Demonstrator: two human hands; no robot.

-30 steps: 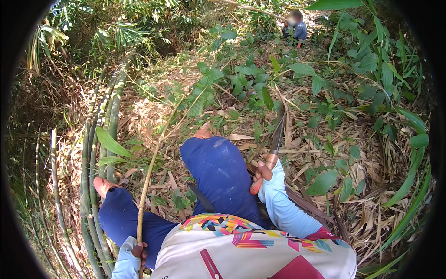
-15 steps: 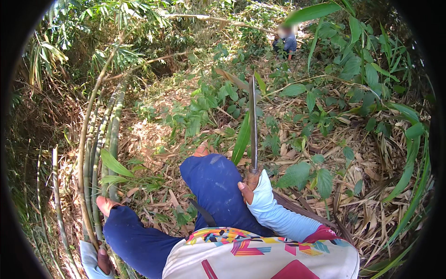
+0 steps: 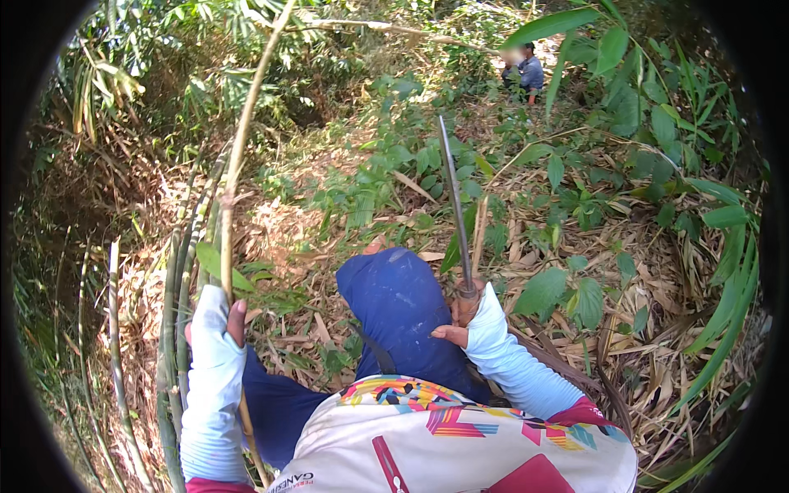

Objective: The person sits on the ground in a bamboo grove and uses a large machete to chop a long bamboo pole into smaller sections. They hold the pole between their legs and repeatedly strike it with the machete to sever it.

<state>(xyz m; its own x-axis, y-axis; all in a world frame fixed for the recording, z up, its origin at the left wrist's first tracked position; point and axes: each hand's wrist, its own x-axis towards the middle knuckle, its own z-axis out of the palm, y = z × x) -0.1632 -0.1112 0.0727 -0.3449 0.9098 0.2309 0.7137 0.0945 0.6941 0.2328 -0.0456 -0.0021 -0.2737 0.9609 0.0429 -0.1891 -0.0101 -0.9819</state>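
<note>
My right hand (image 3: pixel 463 319) is closed round the handle of a machete (image 3: pixel 454 189), its long narrow blade pointing up and away from me beside my right knee. My left hand (image 3: pixel 226 322), in a pale blue sleeve that reaches over the palm, grips a thin tan bamboo branch (image 3: pixel 243 135). The branch runs from below my hand up past the top of the view. Just left of that hand stand several long green bamboo poles (image 3: pixel 173 316) in a bundle. A green leaf (image 3: pixel 215 264) hangs next to the branch above my fingers.
Dry bamboo leaves (image 3: pixel 345 296) cover the ground. Leafy plants (image 3: pixel 567 296) grow to the right, and cut bamboo stems (image 3: pixel 117 353) rise at the left. A long pole (image 3: pixel 394 30) crosses the background, near a person (image 3: pixel 526 72) low among the plants.
My left hand has come up and inward from the lower left, bringing the branch more upright and to the right. The machete's tip has tilted slightly left.
</note>
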